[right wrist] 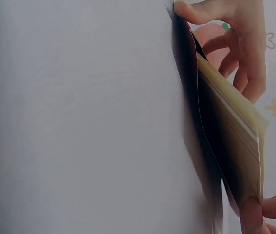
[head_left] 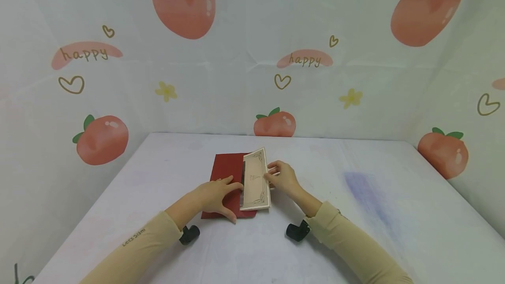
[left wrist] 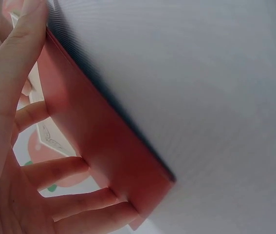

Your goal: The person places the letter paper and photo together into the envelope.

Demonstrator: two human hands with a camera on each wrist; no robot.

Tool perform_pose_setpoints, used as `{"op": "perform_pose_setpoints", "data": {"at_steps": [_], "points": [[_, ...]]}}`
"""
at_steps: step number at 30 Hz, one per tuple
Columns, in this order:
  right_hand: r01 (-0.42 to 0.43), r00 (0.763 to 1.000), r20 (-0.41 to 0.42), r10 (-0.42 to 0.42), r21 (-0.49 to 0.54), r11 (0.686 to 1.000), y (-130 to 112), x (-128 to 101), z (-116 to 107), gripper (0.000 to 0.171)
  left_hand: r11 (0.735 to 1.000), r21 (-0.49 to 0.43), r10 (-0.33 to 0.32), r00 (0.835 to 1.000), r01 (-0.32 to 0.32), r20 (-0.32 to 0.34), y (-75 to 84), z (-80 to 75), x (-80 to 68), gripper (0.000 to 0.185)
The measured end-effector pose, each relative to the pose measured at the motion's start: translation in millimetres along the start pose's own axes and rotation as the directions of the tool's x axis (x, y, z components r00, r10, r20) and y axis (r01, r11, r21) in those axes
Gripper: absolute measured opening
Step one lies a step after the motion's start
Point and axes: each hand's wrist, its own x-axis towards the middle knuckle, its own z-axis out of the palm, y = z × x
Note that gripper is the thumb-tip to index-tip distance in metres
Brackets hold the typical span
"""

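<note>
A flat red folder [head_left: 229, 165] lies on the table, with a cream card [head_left: 254, 181] bearing ornate corner patterns at its right side. My left hand [head_left: 217, 194] rests over the folder with its fingers spread; in the left wrist view, the fingertips touch the red cover [left wrist: 89, 117] and the thumb lies at its near edge. With thumb and fingers, my right hand [head_left: 282, 178] pinches the card's right edge. The right wrist view shows the cream card [right wrist: 235, 112] as layered sheets, tilted up from the dark opening of the folder, with the right fingertips [right wrist: 252, 212] at its outer edge.
The white table [head_left: 355, 214] carries a bluish smudge [head_left: 367, 196] on the right. A pale backdrop [head_left: 236, 78] printed with peaches, hearts and flowers stands behind and at the sides. Dark wrist cameras [head_left: 297, 231] hang under both cuffs.
</note>
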Motion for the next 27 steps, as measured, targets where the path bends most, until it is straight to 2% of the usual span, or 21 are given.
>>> {"op": "perform_pose_setpoints", "data": {"at_steps": [7, 19, 27], "points": [[0.005, 1.0, 0.005, -0.005, 0.011, 1.0, 0, -2, 3, 0.03, 1.0, -0.004, 0.017, 1.0, -0.017, -0.003, -0.3, 0.1, -0.8, 0.083], [-0.003, 0.999, 0.033, 0.002, 0.039, 0.999, -4, -2, 11, 0.03, 1.0, -0.004, 0.01, 1.0, -0.01, -0.007, -0.7, 0.2, -0.2, 0.084], [-0.013, 0.999, 0.052, 0.012, 0.013, 1.0, -5, -2, 15, 0.033, 1.0, -0.013, 0.012, 1.0, -0.012, -0.003, -0.4, -0.5, 0.0, 0.084]]}}
